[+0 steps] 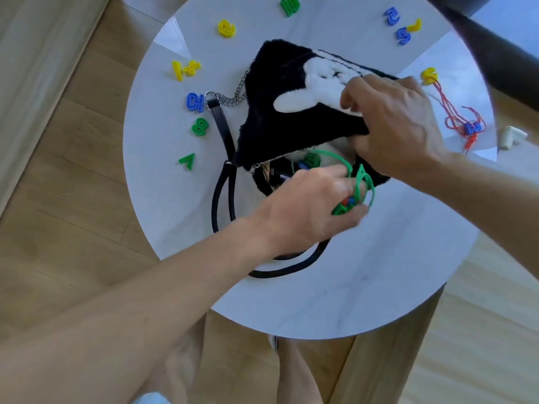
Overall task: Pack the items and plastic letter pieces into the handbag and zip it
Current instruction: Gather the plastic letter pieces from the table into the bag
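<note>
A black furry handbag [280, 91] with a white patch lies on the round white table [335, 287], its zip open toward me. My right hand [393, 126] grips the upper edge of the opening and holds it apart. My left hand [309, 205] is at the bag's mouth, closed on a bundle of green cord [358, 182] with small coloured pieces on it. More green cord and blue pieces show inside the bag. Loose plastic pieces lie around: yellow [226, 28], green [290, 5], blue [194, 102], green 8 [200, 125].
A red cord [455, 118] with a blue piece lies at the right, beside a yellow piece [428, 75]. Blue and yellow pieces [402, 26] sit far right. The bag's black strap [223, 196] and chain loop over the table's left and near side. A white object [513, 137] lies off the right edge.
</note>
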Tool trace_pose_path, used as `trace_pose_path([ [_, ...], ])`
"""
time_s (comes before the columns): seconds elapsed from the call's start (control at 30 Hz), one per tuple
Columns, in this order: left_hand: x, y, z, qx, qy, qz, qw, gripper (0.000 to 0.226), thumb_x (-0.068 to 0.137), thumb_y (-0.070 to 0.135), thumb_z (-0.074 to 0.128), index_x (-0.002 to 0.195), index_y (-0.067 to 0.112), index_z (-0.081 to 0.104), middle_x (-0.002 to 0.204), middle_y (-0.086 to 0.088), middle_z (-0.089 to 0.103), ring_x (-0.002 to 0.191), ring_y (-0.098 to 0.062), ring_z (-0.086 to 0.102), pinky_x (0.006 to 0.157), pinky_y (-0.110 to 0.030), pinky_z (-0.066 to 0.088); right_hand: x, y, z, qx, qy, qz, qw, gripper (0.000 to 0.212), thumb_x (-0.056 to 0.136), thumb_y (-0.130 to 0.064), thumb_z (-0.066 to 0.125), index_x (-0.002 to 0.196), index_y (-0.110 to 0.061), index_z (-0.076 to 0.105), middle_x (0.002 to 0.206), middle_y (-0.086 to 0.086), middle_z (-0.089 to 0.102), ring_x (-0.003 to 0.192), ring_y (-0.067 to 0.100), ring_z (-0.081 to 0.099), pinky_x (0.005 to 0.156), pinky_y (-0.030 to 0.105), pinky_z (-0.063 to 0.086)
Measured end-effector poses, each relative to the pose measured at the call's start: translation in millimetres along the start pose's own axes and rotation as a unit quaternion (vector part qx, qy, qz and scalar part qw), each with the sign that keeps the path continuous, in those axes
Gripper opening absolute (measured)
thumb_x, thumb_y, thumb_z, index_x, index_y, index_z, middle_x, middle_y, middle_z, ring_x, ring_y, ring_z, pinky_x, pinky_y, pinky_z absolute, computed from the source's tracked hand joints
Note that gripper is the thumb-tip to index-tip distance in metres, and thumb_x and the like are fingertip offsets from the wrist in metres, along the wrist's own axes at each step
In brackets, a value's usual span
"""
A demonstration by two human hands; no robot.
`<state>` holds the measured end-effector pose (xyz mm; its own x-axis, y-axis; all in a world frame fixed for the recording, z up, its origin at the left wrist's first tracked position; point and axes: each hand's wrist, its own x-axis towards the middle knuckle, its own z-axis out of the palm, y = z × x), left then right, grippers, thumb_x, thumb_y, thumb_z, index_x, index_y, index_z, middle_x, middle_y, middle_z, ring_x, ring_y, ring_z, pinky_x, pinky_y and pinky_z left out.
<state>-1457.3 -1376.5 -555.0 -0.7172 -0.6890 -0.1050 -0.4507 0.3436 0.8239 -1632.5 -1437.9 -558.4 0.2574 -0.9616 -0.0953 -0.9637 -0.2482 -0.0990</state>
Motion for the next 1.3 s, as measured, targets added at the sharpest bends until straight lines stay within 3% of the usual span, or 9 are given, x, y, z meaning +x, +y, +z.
trace_pose_path([
  [0.1,23.0,-29.7,11.3,0.102,0.000,-0.037,0.994,0.035,0.099,0.039,0.049,0.107,0.008,0.064,0.110,-0.009,0.059,0.093,-0.036,0.062,0.077,-0.047,0.052,2.5,-4.3,-11.4,0.019,0.014,0.013,1.000,0.033,0.066,-0.013,0.060,0.099,-0.014,0.058,0.096,0.007,0.064,0.086,0.036,0.057,0.087,0.041,0.037],
  [0.3,67.9,-67.7,27.3,0.188,0.023,-0.081,0.979,0.032,0.101,0.036,0.049,0.118,0.013,0.062,0.115,-0.009,0.064,0.096,-0.032,0.065,0.069,-0.035,0.045,8.0,-0.9,-18.2,0.038,0.013,0.030,0.999,0.029,0.069,-0.010,0.060,0.097,-0.017,0.061,0.098,0.003,0.063,0.082,0.031,0.050,0.082,0.034,0.029],
  [0.5,82.2,-86.2,35.8,0.248,0.024,-0.074,0.966,0.038,0.107,0.027,0.039,0.139,0.009,0.047,0.132,-0.009,0.060,0.120,-0.022,0.056,0.098,-0.023,0.022,7.4,3.0,-17.0,0.055,0.001,0.032,0.998,0.025,0.073,-0.012,0.061,0.098,-0.017,0.062,0.100,0.002,0.062,0.083,0.028,0.050,0.092,0.038,0.034],
  [0.6,75.4,-83.4,31.0,0.273,0.034,-0.035,0.961,0.045,0.104,0.039,0.042,0.143,0.016,0.045,0.129,-0.004,0.062,0.113,-0.019,0.062,0.087,-0.022,0.036,7.5,7.1,-15.5,0.059,-0.003,0.027,0.998,0.024,0.073,-0.017,0.063,0.097,-0.019,0.062,0.099,0.000,0.062,0.083,0.028,0.053,0.089,0.037,0.033],
  [0.83,50.4,-68.5,28.9,0.246,0.022,-0.071,0.966,0.047,0.096,0.019,0.045,0.143,0.017,0.043,0.131,-0.009,0.057,0.097,-0.031,0.065,0.072,-0.046,0.057,5.3,7.5,-11.9,0.068,-0.028,0.027,0.997,0.022,0.070,-0.021,0.061,0.092,-0.022,0.059,0.095,-0.002,0.062,0.086,0.029,0.057,0.085,0.036,0.032],
  [0.93,30.7,-58.9,32.9,0.205,0.009,-0.062,0.977,0.056,0.094,0.014,0.046,0.148,0.011,0.036,0.141,-0.013,0.047,0.112,-0.034,0.057,0.091,-0.047,0.050,2.1,5.7,-9.0,0.069,-0.043,0.037,0.996,0.022,0.072,-0.020,0.065,0.093,-0.021,0.060,0.095,-0.001,0.062,0.086,0.029,0.057,0.085,0.037,0.034],
  [1.03,6.4,-51.1,32.8,0.159,0.015,-0.002,0.987,0.046,0.093,0.006,0.048,0.138,0.003,0.048,0.143,-0.017,0.045,0.127,-0.032,0.047,0.106,-0.039,0.043,-3.9,2.3,-4.2,0.074,-0.065,0.054,0.994,0.024,0.073,-0.018,0.067,0.096,-0.020,0.061,0.097,0.000,0.060,0.086,0.029,0.056,0.084,0.035,0.032],
  [1.13,-18.3,-57.1,21.8,0.117,0.069,0.091,0.987,0.020,0.089,-0.006,0.050,0.103,-0.003,0.064,0.115,-0.019,0.059,0.106,-0.032,0.054,0.096,-0.034,0.045,-8.2,-6.2,2.3,0.063,-0.109,0.057,0.990,0.030,0.075,-0.020,0.068,0.104,-0.019,0.061,0.102,0.001,0.059,0.092,0.028,0.055,0.091,0.039,0.034],
  [1.3,-52.1,-120.3,-26.9,0.102,0.240,-0.087,0.962,0.020,0.085,-0.009,0.049,0.094,0.005,0.058,0.099,-0.004,0.051,0.093,-0.021,0.047,0.071,-0.030,0.046,9.9,-43.2,6.1,0.103,-0.101,0.039,0.989,0.037,0.079,-0.036,0.067,0.112,-0.024,0.056,0.101,-0.004,0.056,0.095,0.022,0.057,0.093,0.040,0.036],
])
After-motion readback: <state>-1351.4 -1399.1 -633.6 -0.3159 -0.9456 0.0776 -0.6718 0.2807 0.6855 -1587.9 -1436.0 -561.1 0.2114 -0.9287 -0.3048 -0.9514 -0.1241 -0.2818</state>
